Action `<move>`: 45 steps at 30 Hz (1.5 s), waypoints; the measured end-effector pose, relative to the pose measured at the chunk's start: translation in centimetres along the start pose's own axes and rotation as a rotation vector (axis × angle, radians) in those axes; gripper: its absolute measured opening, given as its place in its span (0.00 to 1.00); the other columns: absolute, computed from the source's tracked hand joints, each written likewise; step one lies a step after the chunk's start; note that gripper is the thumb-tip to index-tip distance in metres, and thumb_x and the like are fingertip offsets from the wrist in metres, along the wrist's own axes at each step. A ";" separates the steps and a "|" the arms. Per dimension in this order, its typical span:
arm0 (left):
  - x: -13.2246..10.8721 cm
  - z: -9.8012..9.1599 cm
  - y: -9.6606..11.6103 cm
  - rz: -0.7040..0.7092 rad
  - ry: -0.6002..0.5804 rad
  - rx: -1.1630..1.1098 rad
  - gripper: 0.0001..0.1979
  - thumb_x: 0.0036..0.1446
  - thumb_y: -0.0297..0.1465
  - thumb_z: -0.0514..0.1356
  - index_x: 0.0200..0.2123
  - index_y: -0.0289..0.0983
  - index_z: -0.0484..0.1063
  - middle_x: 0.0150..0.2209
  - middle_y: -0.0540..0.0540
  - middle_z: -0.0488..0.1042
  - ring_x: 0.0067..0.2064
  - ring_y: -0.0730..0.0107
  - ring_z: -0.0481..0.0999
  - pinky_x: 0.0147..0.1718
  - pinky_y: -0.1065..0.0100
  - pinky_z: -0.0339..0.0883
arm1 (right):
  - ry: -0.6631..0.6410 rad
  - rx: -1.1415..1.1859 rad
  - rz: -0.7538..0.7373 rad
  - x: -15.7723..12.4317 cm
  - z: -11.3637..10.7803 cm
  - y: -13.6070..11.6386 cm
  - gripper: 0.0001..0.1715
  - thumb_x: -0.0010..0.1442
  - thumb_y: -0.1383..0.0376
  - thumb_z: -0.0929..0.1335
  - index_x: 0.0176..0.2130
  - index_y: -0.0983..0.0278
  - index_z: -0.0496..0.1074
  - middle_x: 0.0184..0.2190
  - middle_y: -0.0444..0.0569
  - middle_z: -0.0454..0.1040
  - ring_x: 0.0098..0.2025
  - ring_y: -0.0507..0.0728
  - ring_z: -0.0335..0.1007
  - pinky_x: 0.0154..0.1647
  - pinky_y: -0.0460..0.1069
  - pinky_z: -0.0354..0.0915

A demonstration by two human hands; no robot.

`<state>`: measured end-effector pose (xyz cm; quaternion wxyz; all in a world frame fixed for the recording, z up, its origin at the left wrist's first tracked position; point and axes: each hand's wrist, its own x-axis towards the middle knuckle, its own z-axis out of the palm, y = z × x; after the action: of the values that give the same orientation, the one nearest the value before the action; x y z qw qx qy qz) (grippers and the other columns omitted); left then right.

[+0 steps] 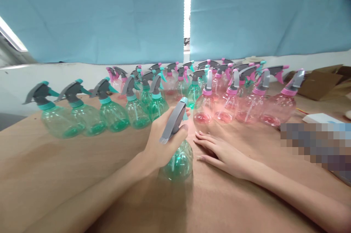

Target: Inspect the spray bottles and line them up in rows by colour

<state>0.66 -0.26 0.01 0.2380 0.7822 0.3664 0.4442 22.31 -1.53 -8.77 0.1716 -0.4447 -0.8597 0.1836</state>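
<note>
My left hand (157, 145) is wrapped round the neck of a green spray bottle (179, 163) with a grey and teal trigger head, at the middle of the wooden table. The bottle looks upright, and the fingers on its far side are partly hidden. Just right of it, my right hand (222, 152) rests palm down on the tabletop with its fingers stretched out, holding nothing. Beyond my left hand runs a row of several green spray bottles (113, 116). Past my right hand stand several pink spray bottles (226, 106) with grey and pink heads.
More pink and green spray bottles (170, 79) crowd the back of the wooden table (131, 203). An open cardboard box (318, 83) sits at the back right. Nearer on the right lie a white object (322, 118) and a pixelated patch. Blue sheeting (95, 13) hangs behind.
</note>
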 end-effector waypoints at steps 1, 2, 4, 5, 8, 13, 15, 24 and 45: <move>0.0 0.0 0.0 0.004 -0.002 0.010 0.10 0.58 0.29 0.54 0.44 0.40 0.67 0.29 0.52 0.68 0.27 0.71 0.65 0.35 0.64 0.66 | -0.005 -0.005 0.003 0.0 0.0 0.0 0.37 0.66 0.45 0.59 0.64 0.64 0.61 0.66 0.55 0.57 0.68 0.65 0.50 0.65 0.63 0.53; 0.1 -0.1 0.1 0.013 -0.005 0.022 0.09 0.58 0.29 0.54 0.43 0.40 0.66 0.29 0.52 0.68 0.27 0.71 0.65 0.33 0.65 0.64 | -0.009 -0.007 0.005 0.0 0.0 0.0 0.37 0.66 0.45 0.59 0.64 0.64 0.61 0.66 0.56 0.56 0.68 0.65 0.49 0.65 0.62 0.53; 0.1 -0.3 0.1 0.038 -0.021 0.043 0.06 0.58 0.28 0.53 0.40 0.40 0.66 0.31 0.51 0.69 0.28 0.71 0.65 0.32 0.66 0.62 | -0.007 -0.003 0.005 0.0 0.0 0.0 0.38 0.66 0.45 0.59 0.64 0.65 0.60 0.66 0.56 0.56 0.68 0.65 0.49 0.66 0.63 0.52; 0.2 -0.4 0.2 0.050 -0.034 0.049 0.06 0.58 0.27 0.53 0.38 0.40 0.66 0.32 0.51 0.70 0.29 0.71 0.66 0.32 0.66 0.62 | -0.003 0.001 0.004 0.0 0.0 0.0 0.37 0.66 0.45 0.59 0.64 0.64 0.60 0.66 0.56 0.56 0.68 0.65 0.49 0.66 0.63 0.52; 0.2 -0.7 0.3 0.067 -0.065 0.044 0.05 0.58 0.26 0.53 0.36 0.40 0.66 0.33 0.51 0.69 0.33 0.70 0.68 0.33 0.67 0.62 | -0.002 -0.002 0.003 0.0 0.0 0.0 0.37 0.65 0.45 0.59 0.64 0.64 0.61 0.66 0.56 0.56 0.68 0.65 0.49 0.66 0.63 0.52; 0.3 -1.1 0.4 0.037 -0.110 0.037 0.04 0.59 0.27 0.52 0.33 0.40 0.64 0.29 0.52 0.66 0.29 0.70 0.66 0.30 0.67 0.61 | -0.007 -0.015 -0.004 0.0 0.0 0.0 0.37 0.66 0.45 0.59 0.64 0.65 0.61 0.66 0.56 0.57 0.68 0.64 0.50 0.66 0.62 0.52; 0.3 -1.1 0.5 0.021 -0.106 0.033 0.03 0.59 0.28 0.52 0.32 0.40 0.64 0.29 0.52 0.65 0.29 0.70 0.66 0.30 0.67 0.61 | -0.003 -0.011 -0.009 0.1 0.0 -0.1 0.37 0.66 0.46 0.59 0.63 0.66 0.61 0.65 0.57 0.58 0.67 0.65 0.50 0.65 0.62 0.53; 0.0 -0.5 0.4 -0.028 -0.028 -0.006 0.11 0.58 0.32 0.55 0.45 0.41 0.68 0.34 0.51 0.71 0.33 0.70 0.70 0.35 0.67 0.66 | -0.006 0.019 -0.030 0.1 -0.3 -0.2 0.33 0.67 0.49 0.60 0.62 0.67 0.63 0.64 0.59 0.60 0.67 0.65 0.51 0.64 0.62 0.55; 0.5 0.5 0.5 -0.043 0.010 -0.027 0.12 0.60 0.35 0.56 0.46 0.37 0.67 0.37 0.46 0.73 0.38 0.65 0.74 0.40 0.61 0.70 | 0.432 0.240 -0.140 2.7 -0.5 -8.7 0.42 0.56 0.49 0.71 0.61 0.59 0.55 0.59 0.58 0.65 0.61 0.70 0.61 0.56 0.66 0.63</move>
<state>1.45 -0.17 0.33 0.2562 0.7686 0.3781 0.4480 14.95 -3.89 -3.89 0.4152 -0.3895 -0.8038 0.1728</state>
